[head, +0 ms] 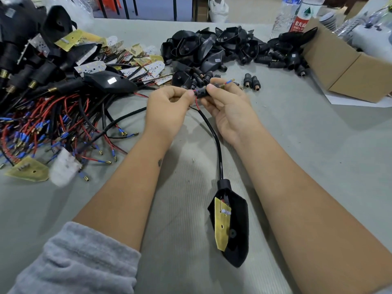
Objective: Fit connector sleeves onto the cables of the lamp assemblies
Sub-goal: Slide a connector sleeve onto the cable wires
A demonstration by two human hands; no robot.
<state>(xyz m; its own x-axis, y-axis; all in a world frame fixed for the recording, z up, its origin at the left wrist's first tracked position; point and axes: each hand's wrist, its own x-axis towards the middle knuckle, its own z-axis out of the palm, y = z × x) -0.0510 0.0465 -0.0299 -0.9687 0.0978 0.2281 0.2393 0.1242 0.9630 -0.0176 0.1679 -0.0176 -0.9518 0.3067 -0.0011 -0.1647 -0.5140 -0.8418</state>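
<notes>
Black ribbed sleeve (201,92) on red-wired cable (214,136).

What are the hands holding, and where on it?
Both hands grip the black connector sleeve at the cable's free end: left hand pinches its left end by the red wire, right hand its right end.

A small assembly workshop: a grey bench (297,134) heaped with wired lamps (53,98), black housings (201,47) and a parts carton (347,66).
</notes>
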